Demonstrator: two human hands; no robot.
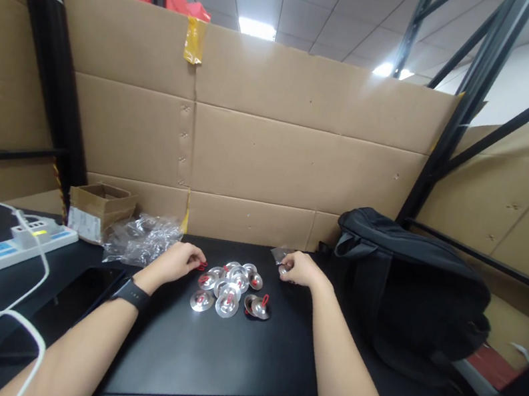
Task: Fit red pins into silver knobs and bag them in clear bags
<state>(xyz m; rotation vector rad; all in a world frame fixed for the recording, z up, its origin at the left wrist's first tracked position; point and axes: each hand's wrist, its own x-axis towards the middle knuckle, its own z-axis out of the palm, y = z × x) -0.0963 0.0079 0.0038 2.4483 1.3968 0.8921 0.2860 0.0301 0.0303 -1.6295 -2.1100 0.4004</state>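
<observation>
Several shiny metal finger cymbals (227,301) with red cord loops lie in an overlapping heap on the black table (197,356). One pair of cymbals (260,307) sits a little apart at the heap's right side. At the heap's left edge, my left hand (175,263) pinches a red cord loop (203,266); whether a cymbal hangs on it I cannot tell. Right of the heap, my right hand (304,270) has its fingers closed on a small clear plastic bag (279,252). Something shiny shows at those fingertips, mostly hidden.
Crumpled clear plastic (143,240) and an open cardboard box (101,206) stand at the back left. A white power strip (1,255) with cables and a dark flat device (69,300) lie left. A black backpack (412,283) fills the right side. Cardboard (261,157) walls the back.
</observation>
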